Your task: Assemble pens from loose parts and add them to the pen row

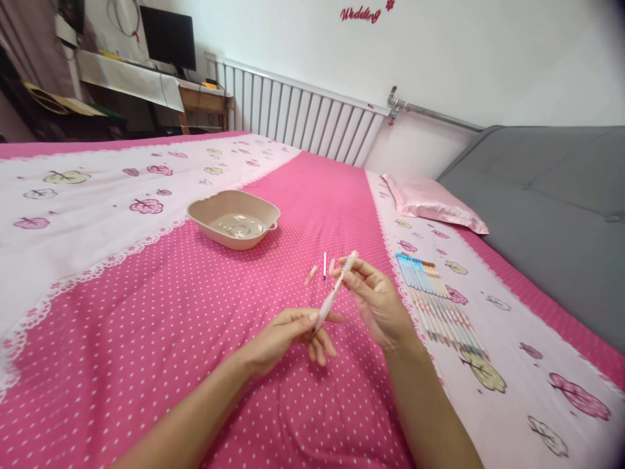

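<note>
Both my hands hold one slim white-and-pink pen [334, 296] above a pink dotted bedspread [146, 339]. My left hand [288, 335] pinches its lower tip between thumb and fingers. My right hand [374, 296] grips its upper end with curled fingers. Just beyond the pen, on the bedspread, lie a small pink cap [310, 275] and a thin white refill [325, 266]. To the right of my right hand, several similar pens [439, 299] lie in neat rows on the pale part of the cover.
A beige plastic basin [234, 219] with small white bits inside sits on the bed ahead to the left. A pink pillow [430, 203] lies at the far right by a grey padded headboard [551, 202]. A white radiator [303, 114] and a desk with a monitor [168, 36] stand behind.
</note>
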Demonstrator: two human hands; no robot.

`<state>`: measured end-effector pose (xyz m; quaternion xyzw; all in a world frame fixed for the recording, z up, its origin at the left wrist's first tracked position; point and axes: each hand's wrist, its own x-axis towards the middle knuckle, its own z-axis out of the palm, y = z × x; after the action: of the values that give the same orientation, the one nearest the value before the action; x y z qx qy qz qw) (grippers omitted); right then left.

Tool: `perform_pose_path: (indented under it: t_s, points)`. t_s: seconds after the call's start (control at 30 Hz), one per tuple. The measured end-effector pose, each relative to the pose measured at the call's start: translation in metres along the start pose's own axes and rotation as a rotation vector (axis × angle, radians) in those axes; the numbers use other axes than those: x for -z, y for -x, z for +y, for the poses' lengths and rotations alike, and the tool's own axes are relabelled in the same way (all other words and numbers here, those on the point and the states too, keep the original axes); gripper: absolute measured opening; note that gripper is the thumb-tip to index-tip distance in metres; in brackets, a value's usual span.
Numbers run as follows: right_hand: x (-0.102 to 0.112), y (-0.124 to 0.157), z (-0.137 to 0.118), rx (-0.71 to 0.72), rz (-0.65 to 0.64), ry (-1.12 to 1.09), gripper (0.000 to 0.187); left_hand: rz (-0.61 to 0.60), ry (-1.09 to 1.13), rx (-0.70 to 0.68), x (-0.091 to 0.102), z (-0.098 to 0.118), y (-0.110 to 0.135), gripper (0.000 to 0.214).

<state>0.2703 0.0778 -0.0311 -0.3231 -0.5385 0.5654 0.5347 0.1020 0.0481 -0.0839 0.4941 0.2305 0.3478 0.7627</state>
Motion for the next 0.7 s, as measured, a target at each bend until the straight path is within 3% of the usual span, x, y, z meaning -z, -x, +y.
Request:
perform_pose_path:
  t_s: [0.2, 0.47, 0.7]
  points:
    - [0.0047, -0.0032, 0.0005, -0.015, 0.083, -0.031, 0.019, -0.025, 0.009, -0.001, 0.0007, 0.0015, 0.0001, 0.040]
    - [0.0071, -0.0046, -0.0001, -0.028, 0.077, -0.137, 0.018, -0.066, 0.032, 0.006, -0.0005, 0.0022, 0.0009, 0.038]
    - [0.0074, -0.0047, 0.0022, 0.008, 0.097, -0.046, 0.019, -0.022, 0.000, 0.015, -0.0003, 0.0043, 0.0013, 0.034]
